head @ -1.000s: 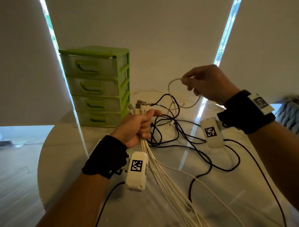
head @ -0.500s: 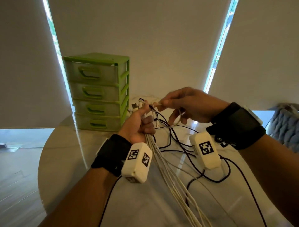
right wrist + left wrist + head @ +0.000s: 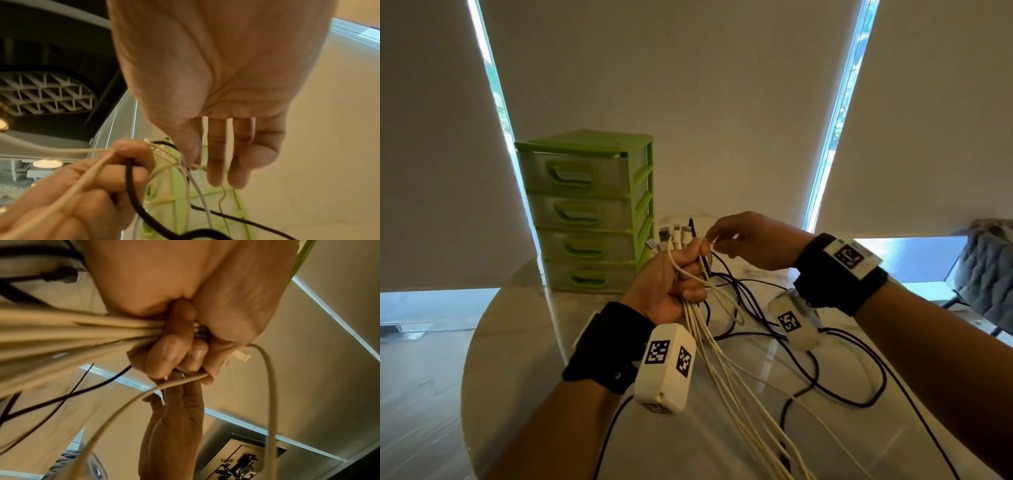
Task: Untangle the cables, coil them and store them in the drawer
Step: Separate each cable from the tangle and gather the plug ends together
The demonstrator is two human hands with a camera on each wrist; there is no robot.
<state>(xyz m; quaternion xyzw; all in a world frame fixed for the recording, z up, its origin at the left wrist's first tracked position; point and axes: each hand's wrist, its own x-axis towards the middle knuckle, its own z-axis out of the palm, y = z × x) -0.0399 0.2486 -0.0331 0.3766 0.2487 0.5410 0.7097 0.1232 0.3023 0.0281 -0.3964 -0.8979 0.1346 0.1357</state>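
My left hand (image 3: 678,277) grips a bundle of white cables (image 3: 722,370) above the round table, with their plugs (image 3: 674,236) sticking up past the thumb. In the left wrist view the fingers (image 3: 164,356) curl round the strands (image 3: 72,331). My right hand (image 3: 717,240) meets it from the right. Its thumb and forefinger pinch a thin white cable (image 3: 194,165) at the left thumb, and the other fingers (image 3: 218,162) lie straight. Loose black cables (image 3: 808,359) trail over the table. The green drawer unit (image 3: 589,212) stands behind the left hand, all drawers closed.
The glossy table (image 3: 517,377) curves away at the left and near edges. A grey knitted seat (image 3: 989,274) stands off the right side. Pale roller blinds hang behind the drawer unit. White and black cable tails run toward the near edge.
My right hand came down and left from a raised spot, bringing a white cable loop to the left hand, and now pinches it at the left thumb. The left hand kept its grip.
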